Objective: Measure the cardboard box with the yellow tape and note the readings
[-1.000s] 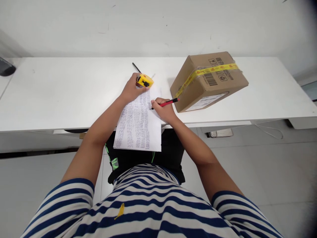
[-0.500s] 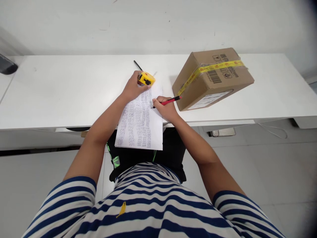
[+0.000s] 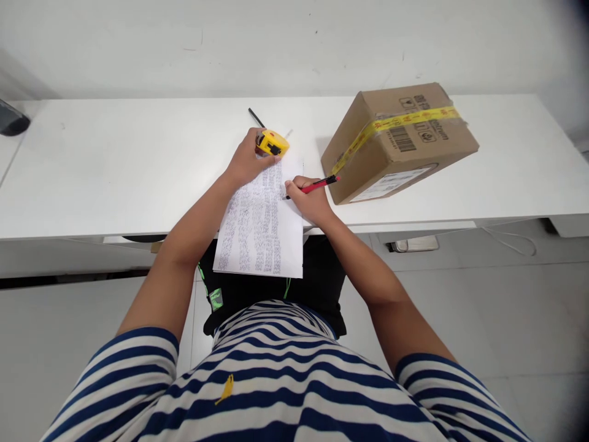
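Our left hand [image 3: 247, 161] grips the yellow tape measure [image 3: 272, 143] at the far end of the paper [image 3: 291, 242]. Our right hand [image 3: 311, 201] pinches a red pen [image 3: 318, 185], left of the box [image 3: 393, 150]

Open desk [image 3: 115, 166] left of the left hand [image 3: 246, 161]; carton [image 3: 400, 144] crowds the right hand [image 3: 313, 201]

Has paper [image 3: 263, 215] overhanging the near edge of the worktop [image 3: 115, 166], tape measure [image 3: 275, 143] at its far end, cardboard box [image 3: 381, 156] rightward.
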Action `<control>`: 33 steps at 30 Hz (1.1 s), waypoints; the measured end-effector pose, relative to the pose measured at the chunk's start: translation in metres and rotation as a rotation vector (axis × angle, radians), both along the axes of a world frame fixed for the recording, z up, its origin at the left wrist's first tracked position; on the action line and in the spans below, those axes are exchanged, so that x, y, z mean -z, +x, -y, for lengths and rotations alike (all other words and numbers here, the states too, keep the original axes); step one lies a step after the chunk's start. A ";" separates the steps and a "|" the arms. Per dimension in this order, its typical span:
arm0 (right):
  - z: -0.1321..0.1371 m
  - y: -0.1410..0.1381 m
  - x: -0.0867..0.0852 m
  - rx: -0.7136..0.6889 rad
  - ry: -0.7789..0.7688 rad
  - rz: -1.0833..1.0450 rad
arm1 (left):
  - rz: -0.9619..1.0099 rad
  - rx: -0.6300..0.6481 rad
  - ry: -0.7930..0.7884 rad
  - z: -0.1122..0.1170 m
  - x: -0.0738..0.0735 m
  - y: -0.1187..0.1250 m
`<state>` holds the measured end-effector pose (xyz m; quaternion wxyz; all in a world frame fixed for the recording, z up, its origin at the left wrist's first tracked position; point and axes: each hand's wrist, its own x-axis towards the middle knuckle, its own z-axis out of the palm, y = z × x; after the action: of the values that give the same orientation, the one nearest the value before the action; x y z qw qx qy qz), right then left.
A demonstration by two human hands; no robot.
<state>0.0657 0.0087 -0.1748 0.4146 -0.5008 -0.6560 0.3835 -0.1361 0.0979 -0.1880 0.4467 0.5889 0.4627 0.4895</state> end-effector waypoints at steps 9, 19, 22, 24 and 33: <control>-0.001 -0.001 0.004 -0.003 -0.009 -0.018 | -0.285 0.006 0.085 0.007 -0.007 0.000; 0.000 0.000 0.006 0.013 0.078 0.039 | -0.318 -0.038 0.093 0.008 -0.008 -0.001; -0.003 -0.001 0.008 0.068 0.139 0.115 | -0.314 -0.089 0.122 0.004 -0.005 -0.003; -0.006 -0.004 0.010 0.057 0.195 0.252 | -0.289 -0.167 0.177 0.001 -0.005 -0.007; 0.009 -0.010 0.016 0.071 0.648 0.271 | -0.077 -0.387 0.504 0.057 -0.063 -0.018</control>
<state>0.0558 -0.0004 -0.1907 0.4743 -0.4120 -0.7747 0.0710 -0.1536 0.0408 -0.1245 0.1671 0.6002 0.4469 0.6420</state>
